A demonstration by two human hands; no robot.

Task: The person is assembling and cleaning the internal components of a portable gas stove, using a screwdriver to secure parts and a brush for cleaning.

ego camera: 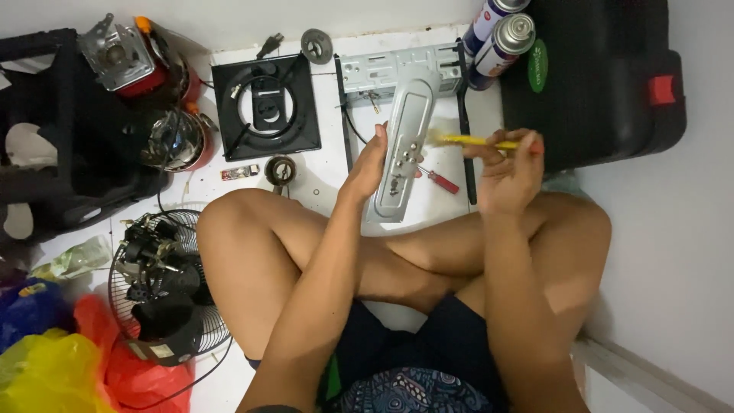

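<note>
We are sitting cross-legged on the white floor [329,172], knees spread wide. Just beyond our shins, our left hand [371,164] is gripping the long grey metal panel [404,141] by its left edge, fingers curled around it and thumb lying along the rim, holding it upright and slightly tilted above the floor. Our right hand [508,172] is pinching a yellow brush [478,141], fingers clamped together on its handle, its pale bristles touching the panel's right edge.

Under the panel, a red-handled screwdriver [440,180] is lying on the floor. To our left, a dismantled black fan [164,283] is resting beside our knee, with red and yellow plastic bags [69,367] near it. Farther out, we are seeing a black gas stove burner plate [265,107], a grey metal chassis [390,73] just behind the panel, two spray cans [501,38] and a black case [604,76] against the wall.
</note>
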